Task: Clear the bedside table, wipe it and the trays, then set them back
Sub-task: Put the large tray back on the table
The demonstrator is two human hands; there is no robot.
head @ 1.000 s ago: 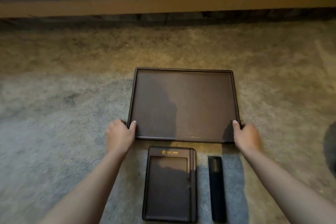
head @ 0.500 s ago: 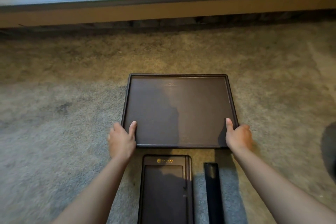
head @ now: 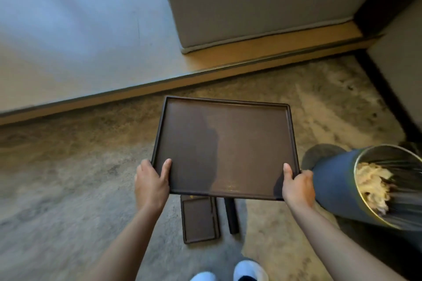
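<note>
A large dark brown tray (head: 226, 143) is held level above the carpet, nothing lying in it. My left hand (head: 150, 181) grips its near left corner, thumb over the rim. My right hand (head: 296, 186) grips the near right corner the same way. Below it on the carpet lie a small dark brown tray (head: 199, 221) and a black bar-shaped object (head: 231, 217), both partly hidden by the large tray.
A blue bin (head: 356, 185) with a metal rim, holding crumpled paper, stands at the right. A low wooden platform (head: 228, 57) runs across the back, with a grey upholstered block (head: 262, 0) on it. My white shoes (head: 228, 272) show at the bottom.
The large tray has come up off the carpet in both hands. The view has risen and turned right, bringing the bin and my shoes into sight.
</note>
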